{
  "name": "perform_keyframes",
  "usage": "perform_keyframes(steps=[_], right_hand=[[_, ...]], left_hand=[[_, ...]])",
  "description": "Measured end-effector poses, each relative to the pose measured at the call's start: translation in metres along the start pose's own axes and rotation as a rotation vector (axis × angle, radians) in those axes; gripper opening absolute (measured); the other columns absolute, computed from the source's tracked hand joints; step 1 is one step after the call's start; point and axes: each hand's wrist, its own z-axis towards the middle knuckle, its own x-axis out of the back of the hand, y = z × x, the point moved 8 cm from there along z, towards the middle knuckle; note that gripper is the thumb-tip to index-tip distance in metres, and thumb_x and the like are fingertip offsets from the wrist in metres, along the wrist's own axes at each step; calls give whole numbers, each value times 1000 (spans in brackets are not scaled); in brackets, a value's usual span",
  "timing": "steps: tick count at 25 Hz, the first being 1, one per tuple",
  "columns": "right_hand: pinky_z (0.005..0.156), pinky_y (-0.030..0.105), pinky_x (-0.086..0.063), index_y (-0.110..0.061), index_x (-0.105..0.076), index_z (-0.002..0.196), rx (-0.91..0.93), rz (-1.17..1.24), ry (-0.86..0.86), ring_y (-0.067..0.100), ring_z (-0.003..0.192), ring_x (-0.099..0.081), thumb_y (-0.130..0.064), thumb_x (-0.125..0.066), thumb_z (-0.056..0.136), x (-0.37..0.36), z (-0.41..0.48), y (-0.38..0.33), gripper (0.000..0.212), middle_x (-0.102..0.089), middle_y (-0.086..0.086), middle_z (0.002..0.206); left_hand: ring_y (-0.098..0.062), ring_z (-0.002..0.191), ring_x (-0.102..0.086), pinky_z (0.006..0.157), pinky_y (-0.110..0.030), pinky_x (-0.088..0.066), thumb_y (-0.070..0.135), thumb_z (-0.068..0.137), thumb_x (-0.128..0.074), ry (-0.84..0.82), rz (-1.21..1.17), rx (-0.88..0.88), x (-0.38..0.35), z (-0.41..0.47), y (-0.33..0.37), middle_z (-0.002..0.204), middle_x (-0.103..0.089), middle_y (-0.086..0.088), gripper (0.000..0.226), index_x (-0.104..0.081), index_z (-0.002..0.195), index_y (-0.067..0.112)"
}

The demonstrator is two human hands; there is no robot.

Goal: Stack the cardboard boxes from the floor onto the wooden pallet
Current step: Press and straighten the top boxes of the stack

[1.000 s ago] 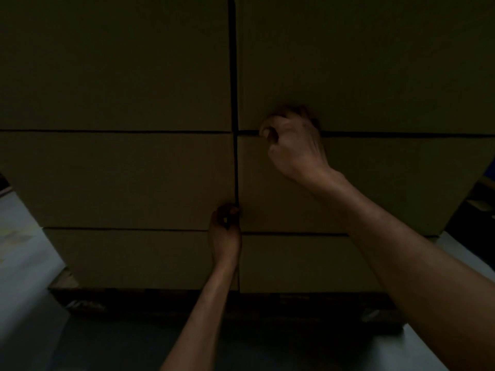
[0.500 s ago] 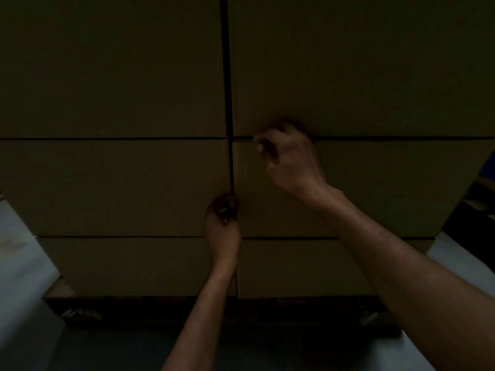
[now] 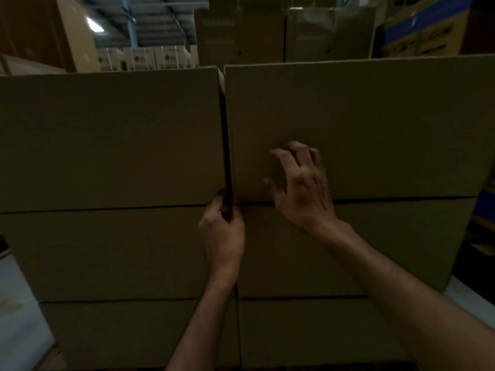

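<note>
A wall of plain cardboard boxes fills the view, two columns wide and three layers high. The top right box (image 3: 375, 124) sits beside the top left box (image 3: 107, 135), with a narrow dark gap between them. My left hand (image 3: 223, 236) has its fingers curled into the bottom of that gap, at the lower left corner of the top right box. My right hand (image 3: 302, 188) lies with spread fingers on the front face of the top right box, near its bottom edge. The pallet is hidden below the frame.
Middle-layer boxes (image 3: 348, 245) and bottom-layer boxes (image 3: 308, 333) lie under my hands. Pale floor (image 3: 18, 325) shows at the lower left. Behind the stack stand tall brown cartons (image 3: 241, 36), white printed cartons (image 3: 150, 58) and a blue-striped box (image 3: 423, 28).
The view has tilted up, so the stack's top edge and the warehouse behind show. My right hand has uncurled from the seam and spread on the top right box. My left hand stays at the gap.
</note>
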Motion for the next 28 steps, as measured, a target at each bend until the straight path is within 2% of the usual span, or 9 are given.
perform_keyframes(steps=[3,7,9,11,15,18,22,25,28], right_hand=[[110,42,-35,-18,-41,153,122,-101,21,27,139,-35,-45,-72,87,13,50,-15,78,-39,8,155],[117,43,-25,-13,-30,160,193,-174,20,29,147,-29,-49,-70,87,19,109,-34,91,-30,11,163],[120,44,-21,-14,-26,161,205,-204,25,28,150,-26,-49,-64,91,21,130,-41,87,-27,9,166],[119,44,-20,-14,-30,159,198,-211,39,25,149,-31,-47,-53,98,27,150,-48,73,-37,8,161],[112,42,-27,-22,-52,143,110,-101,-72,24,131,-49,-46,-41,105,31,176,-47,46,-58,3,140],[100,33,-25,-29,-54,136,117,-33,-129,19,124,-46,-46,-45,104,34,177,-44,38,-56,-2,135],[93,31,-24,-30,-56,134,109,-20,-104,18,120,-45,-43,-48,103,42,178,-44,35,-56,-2,133],[94,28,-23,-30,-55,137,94,-36,-75,18,124,-44,-41,-48,104,39,178,-47,35,-56,-2,136],[107,31,-24,-29,-48,147,97,-68,-50,19,134,-41,-42,-47,105,30,167,-47,44,-52,-2,147]], left_hand=[[-15,95,-68,79,-30,-57,22,99,-66,46,68,-136,8,17,18,112,-69,1,28,-70,126,19],[-21,120,-53,91,-24,-41,23,99,-64,219,275,-411,28,56,74,132,-57,-5,42,-59,140,20],[-23,132,-45,102,-33,-42,26,101,-59,263,354,-518,34,86,104,144,-51,-5,48,-50,148,21],[-26,144,-34,115,-41,-34,28,102,-54,249,466,-582,36,118,129,156,-42,-7,55,-41,155,21],[-26,158,-5,128,-49,-6,27,106,-50,0,631,-527,28,172,140,169,-23,2,62,-24,162,28],[-26,155,-14,126,-50,-12,26,102,-56,-47,621,-564,32,183,144,162,-35,2,61,-33,159,30],[-28,155,-14,126,-48,-13,27,103,-56,-68,579,-560,32,181,145,161,-34,1,58,-35,157,29],[-30,157,-10,127,-50,-8,23,104,-53,-65,566,-579,29,180,139,164,-31,0,59,-32,159,27],[-31,158,-4,128,-50,-6,21,104,-51,-32,524,-568,25,176,131,169,-23,1,61,-29,161,28]])
